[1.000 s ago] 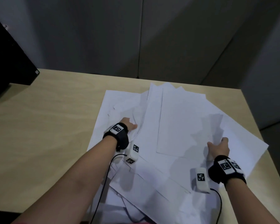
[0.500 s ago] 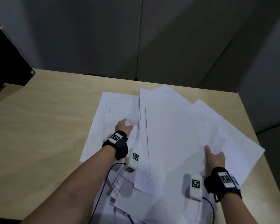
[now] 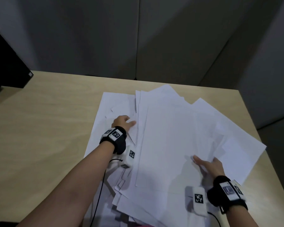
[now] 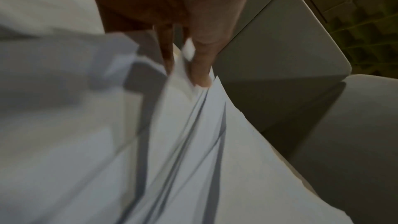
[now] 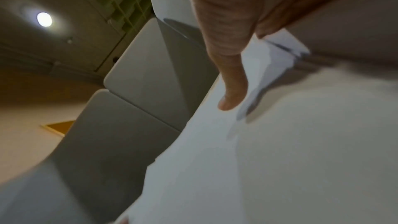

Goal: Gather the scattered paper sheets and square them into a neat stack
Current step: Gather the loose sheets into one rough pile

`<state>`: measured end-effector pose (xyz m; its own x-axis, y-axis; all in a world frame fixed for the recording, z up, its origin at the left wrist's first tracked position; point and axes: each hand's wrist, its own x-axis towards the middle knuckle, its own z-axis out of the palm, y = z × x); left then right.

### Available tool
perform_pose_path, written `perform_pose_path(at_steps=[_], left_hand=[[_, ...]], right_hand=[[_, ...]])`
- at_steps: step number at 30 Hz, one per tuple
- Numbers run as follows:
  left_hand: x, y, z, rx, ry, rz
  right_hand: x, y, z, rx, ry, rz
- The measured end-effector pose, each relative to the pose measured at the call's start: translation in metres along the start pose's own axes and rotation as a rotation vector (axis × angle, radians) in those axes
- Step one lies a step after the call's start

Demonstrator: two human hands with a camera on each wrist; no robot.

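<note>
Several white paper sheets [image 3: 170, 136] lie fanned and overlapping on a light wooden table [image 3: 47, 128]. My left hand [image 3: 124, 122] is at the fan's left side. In the left wrist view it [image 4: 185, 67] pinches the edges of a few sheets [image 4: 193, 159] between thumb and fingers. My right hand [image 3: 208, 164] is at the fan's lower right, thumb stretched over the top sheet, its fingers hidden beneath paper. In the right wrist view the thumb [image 5: 232, 94] lies along the sheets [image 5: 280, 159], which pass between it and the fingers.
More sheets hang over the table's near edge [image 3: 121, 215] by my body. A black box [image 3: 5, 66] stands at the far left. Grey partition panels [image 3: 170, 38] close off the back. The table's right edge [image 3: 269, 169] runs close to the outermost sheet.
The sheet my right hand held up now lies flat, and that hand has drawn back toward me. The top sheets have swung left, toward my left hand.
</note>
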<state>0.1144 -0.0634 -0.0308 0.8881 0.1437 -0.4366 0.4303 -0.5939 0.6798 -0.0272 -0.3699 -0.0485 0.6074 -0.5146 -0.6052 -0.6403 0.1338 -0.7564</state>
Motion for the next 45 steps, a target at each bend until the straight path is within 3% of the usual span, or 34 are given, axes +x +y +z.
perform_pose_path(at_steps=[4, 6, 10, 13, 15, 17, 21, 29, 35, 37, 41, 45], left_hand=[[-0.004, 0.014, 0.006, 0.444, 0.048, -0.011], [-0.012, 0.009, 0.002, 0.607, -0.009, -0.034], [-0.042, -0.020, -0.005, 0.396, -0.355, -0.101], [-0.058, -0.031, -0.004, 0.291, -0.480, -0.204], [-0.050, -0.029, -0.004, 0.103, -0.441, -0.164], [-0.040, -0.018, -0.002, -0.124, -0.313, -0.112], [-0.038, 0.000, 0.016, -0.063, -0.135, -0.043], [-0.048, -0.029, 0.016, 0.165, -0.292, -0.097], [-0.065, -0.022, 0.024, 0.333, -0.429, -0.025], [-0.065, -0.017, 0.029, 0.269, -0.396, -0.029], [-0.045, -0.019, 0.019, -0.113, -0.194, -0.117], [-0.034, -0.026, 0.017, -0.087, -0.182, -0.165]], right_hand=[[0.012, 0.009, 0.008, 0.045, 0.054, 0.015], [0.011, 0.015, 0.003, 0.138, 0.049, 0.030], [0.002, 0.010, -0.011, 0.167, 0.005, 0.012], [0.011, 0.006, -0.020, 0.099, -0.099, 0.102], [0.017, 0.002, -0.021, 0.086, -0.135, 0.134], [0.018, -0.003, -0.017, 0.052, -0.130, 0.115], [0.017, -0.005, -0.006, 0.038, -0.154, 0.060], [0.018, -0.002, -0.048, -0.061, -0.185, 0.155], [0.012, -0.005, -0.026, -0.100, -0.262, 0.153], [0.015, -0.009, -0.019, -0.120, -0.215, 0.126], [0.021, -0.015, -0.021, -0.047, -0.242, 0.098], [0.010, -0.019, -0.026, 0.000, -0.359, 0.123]])
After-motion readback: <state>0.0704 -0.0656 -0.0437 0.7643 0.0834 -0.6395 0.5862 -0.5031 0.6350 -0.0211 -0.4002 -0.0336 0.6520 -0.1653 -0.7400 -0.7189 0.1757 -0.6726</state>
